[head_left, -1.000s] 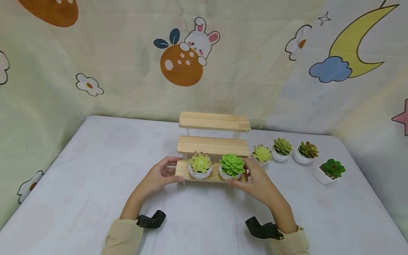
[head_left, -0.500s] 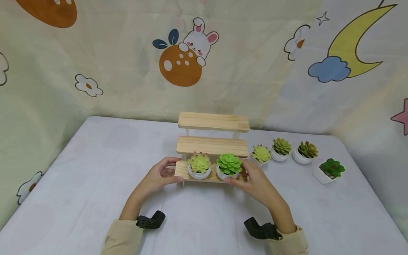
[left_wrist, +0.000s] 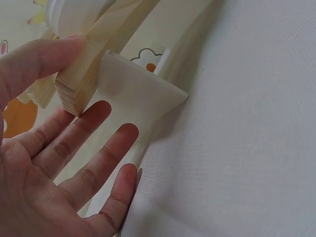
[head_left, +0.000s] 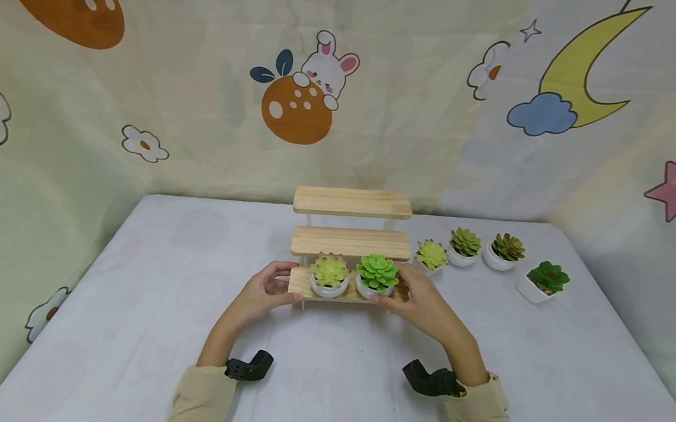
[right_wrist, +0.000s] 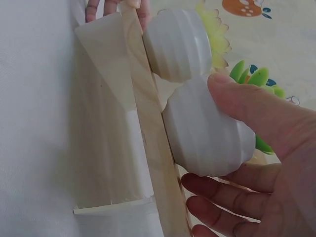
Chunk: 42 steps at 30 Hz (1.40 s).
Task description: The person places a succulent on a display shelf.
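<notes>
A three-step wooden plant stand with white legs stands at the middle of the table. My left hand pinches the left end of its lowest board between thumb and index finger; the other fingers spread below. On that board sit two succulents in round white pots: a pale yellow-green succulent at left and a bright green succulent to its right. My right hand holds the bright green one by its pot, thumb at the front and fingers round the far side. The pot's base meets the board.
Right of the stand are several more potted succulents: a yellow-green one close beside it, a green one, a reddish-green one and a dark green one in a square pot. A printed cloth hangs behind the white-covered table.
The bright green succulent has slid slightly left along the lowest board, closer to the pale one, with my right hand on it. My left hand keeps its place on the board's end.
</notes>
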Motion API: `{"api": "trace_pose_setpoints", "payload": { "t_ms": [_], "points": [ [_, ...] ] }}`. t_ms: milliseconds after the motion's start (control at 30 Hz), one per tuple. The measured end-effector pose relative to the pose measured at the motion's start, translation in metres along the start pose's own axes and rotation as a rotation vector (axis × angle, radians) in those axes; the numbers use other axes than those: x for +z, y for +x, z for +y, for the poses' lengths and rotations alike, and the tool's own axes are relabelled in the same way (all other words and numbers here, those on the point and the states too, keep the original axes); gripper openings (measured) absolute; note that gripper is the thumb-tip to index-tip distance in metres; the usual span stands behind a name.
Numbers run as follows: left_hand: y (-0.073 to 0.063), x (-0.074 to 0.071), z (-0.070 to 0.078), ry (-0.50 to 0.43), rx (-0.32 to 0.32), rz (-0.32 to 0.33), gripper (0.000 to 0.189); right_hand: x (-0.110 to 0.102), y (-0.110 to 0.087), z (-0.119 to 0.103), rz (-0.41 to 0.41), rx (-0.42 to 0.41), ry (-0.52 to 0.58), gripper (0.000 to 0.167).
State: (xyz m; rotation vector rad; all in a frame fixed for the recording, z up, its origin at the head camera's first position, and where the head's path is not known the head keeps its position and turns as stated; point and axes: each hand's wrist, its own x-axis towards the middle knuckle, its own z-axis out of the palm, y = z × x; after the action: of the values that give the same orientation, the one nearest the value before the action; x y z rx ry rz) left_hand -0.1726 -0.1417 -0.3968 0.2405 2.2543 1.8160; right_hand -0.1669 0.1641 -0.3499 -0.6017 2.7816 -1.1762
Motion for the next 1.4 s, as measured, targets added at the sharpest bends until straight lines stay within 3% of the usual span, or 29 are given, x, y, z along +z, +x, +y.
{"api": "trace_pose_setpoints", "payload": {
  "t_ms": [367,600,700,1067,1400],
  "points": [
    [-0.001,0.0,0.002,-0.003,-0.004,0.008,0.059,0.0,0.0,-0.002,-0.009,0.02,0.006,0.047],
    [-0.001,0.001,0.002,-0.012,0.005,0.002,0.06,-0.009,-0.004,0.001,0.011,-0.018,-0.023,0.067],
    [-0.001,0.001,0.002,-0.014,0.001,0.002,0.06,-0.017,-0.008,0.005,0.028,-0.04,-0.041,0.065],
    [-0.001,0.0,0.002,-0.007,0.006,-0.003,0.06,-0.045,-0.018,0.019,0.126,0.064,-0.048,0.052],
    [-0.001,0.0,0.0,-0.018,0.016,-0.008,0.06,-0.053,-0.02,0.033,0.271,0.162,-0.043,0.057]
  ]
}}
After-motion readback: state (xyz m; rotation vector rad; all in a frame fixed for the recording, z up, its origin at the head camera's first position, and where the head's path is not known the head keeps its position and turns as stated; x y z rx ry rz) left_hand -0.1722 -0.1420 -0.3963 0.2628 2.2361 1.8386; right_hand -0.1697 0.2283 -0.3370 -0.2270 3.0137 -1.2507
